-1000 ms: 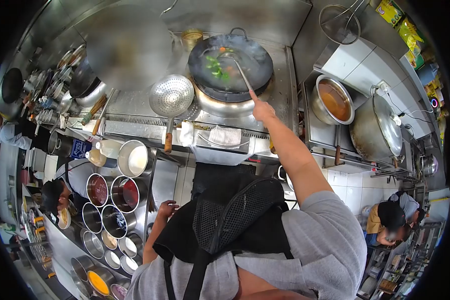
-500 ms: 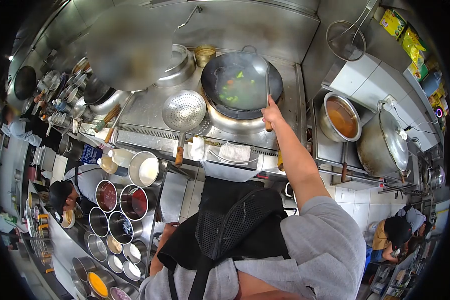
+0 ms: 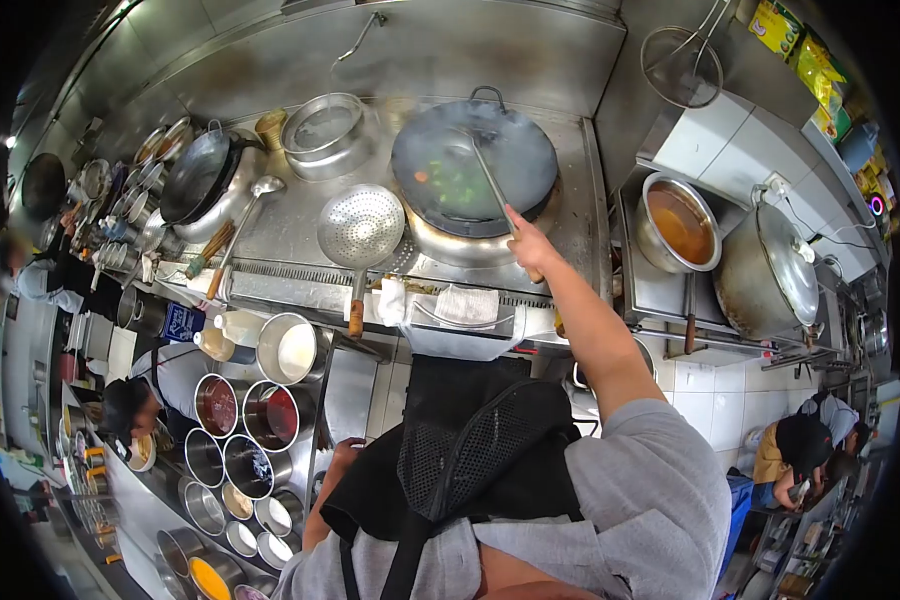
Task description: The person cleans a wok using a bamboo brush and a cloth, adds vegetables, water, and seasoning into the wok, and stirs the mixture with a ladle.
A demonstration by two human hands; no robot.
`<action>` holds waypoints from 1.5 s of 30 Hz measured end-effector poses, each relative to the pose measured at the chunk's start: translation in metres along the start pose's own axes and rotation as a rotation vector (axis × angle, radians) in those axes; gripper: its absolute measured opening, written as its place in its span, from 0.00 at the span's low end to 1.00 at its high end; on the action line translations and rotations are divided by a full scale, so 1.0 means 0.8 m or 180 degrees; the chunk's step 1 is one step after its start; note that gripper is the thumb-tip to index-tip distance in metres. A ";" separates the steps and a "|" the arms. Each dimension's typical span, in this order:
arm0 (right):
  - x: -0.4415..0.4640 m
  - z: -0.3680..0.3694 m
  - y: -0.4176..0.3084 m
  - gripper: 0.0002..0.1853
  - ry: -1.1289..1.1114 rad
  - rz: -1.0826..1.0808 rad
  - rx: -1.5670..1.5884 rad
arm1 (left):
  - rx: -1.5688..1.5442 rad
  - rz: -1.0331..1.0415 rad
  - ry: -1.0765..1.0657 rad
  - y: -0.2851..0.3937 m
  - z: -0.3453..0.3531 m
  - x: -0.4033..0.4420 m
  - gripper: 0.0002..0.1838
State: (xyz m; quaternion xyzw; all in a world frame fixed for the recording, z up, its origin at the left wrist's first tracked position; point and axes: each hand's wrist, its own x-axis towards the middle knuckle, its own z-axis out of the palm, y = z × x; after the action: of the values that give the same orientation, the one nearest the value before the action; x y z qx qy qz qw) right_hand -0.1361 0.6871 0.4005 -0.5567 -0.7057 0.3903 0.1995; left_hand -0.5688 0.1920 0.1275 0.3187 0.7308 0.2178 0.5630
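My right hand (image 3: 532, 246) is closed around the wooden end of a ladle (image 3: 491, 175). The ladle's bowl reaches into a black wok (image 3: 532, 165) on the burner, half lost in steam. Green and orange vegetable pieces (image 3: 450, 185) lie in the wok, blurred by the steam. Low on my left side, my left hand (image 3: 346, 456) is partly hidden by my black apron (image 3: 450, 440). It is close to the counter edge by the steel pots, and its fingers are too small and covered to read.
Left of the wok lies a perforated strainer (image 3: 362, 228), handle toward me. Folded cloths (image 3: 467, 306) rest along the stove's front edge. Steel pots of sauces (image 3: 272, 415) crowd the left counter. At right stand a pot of brown liquid (image 3: 682, 225) and a lidded pot (image 3: 765, 270). Other people work on both sides.
The ladle's bowl has swung left and inward over the wok, and my right hand has turned with it. More steam covers the food. The camera view has shifted slightly.
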 end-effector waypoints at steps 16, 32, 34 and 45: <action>-0.203 -0.084 -0.031 0.46 -0.0656 -0.0004 -0.1361 | 0.0374 -0.0349 -0.0394 0.149 0.018 0.012 0.17; -0.043 -0.016 -0.034 0.50 -0.0206 0.0867 -0.1963 | 0.0128 -0.0476 -0.0222 0.159 -0.003 -0.008 0.21; -0.031 -0.015 -0.028 0.49 -0.0246 0.0934 -0.1745 | 0.0538 0.0379 -0.0217 0.093 -0.005 0.000 0.19; 0.009 -0.029 0.014 0.44 0.0919 0.0372 0.0353 | 0.0273 -0.0218 0.0141 -0.040 0.011 0.003 0.19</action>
State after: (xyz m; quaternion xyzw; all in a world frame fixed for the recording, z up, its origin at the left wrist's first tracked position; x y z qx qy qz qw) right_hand -0.1145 0.7023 0.4052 -0.6352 -0.6135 0.3555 0.3061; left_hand -0.5677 0.1709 0.1016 0.3123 0.7622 0.1739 0.5396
